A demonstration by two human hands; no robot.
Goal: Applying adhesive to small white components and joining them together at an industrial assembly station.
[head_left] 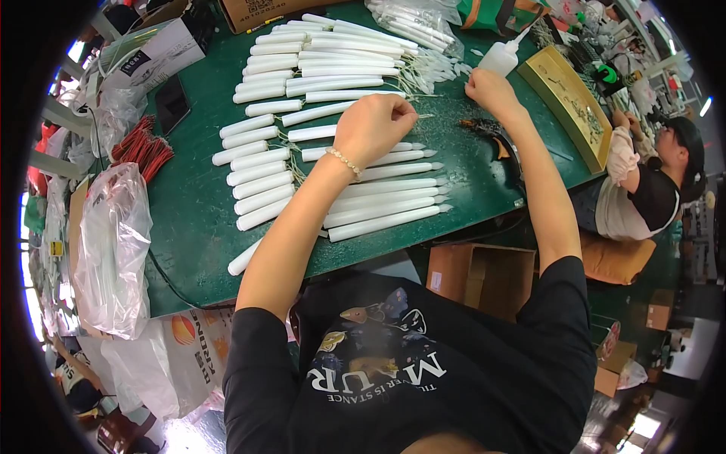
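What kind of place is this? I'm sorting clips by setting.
Likely a small assembly workshop: rows of white candle-shaped tubes on a green worktable, cardboard boxes underneath, another worker seated nearby.

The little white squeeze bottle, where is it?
In the head view the white squeeze bottle stands at the far right of the green table, just beyond the right hand and beside the long gold box.

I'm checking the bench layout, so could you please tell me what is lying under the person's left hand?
Under the left hand lie white candle-shaped sticks in rows on the green table. Parts of two or three sticks are covered by the fist, and whether it grips anything cannot be seen.
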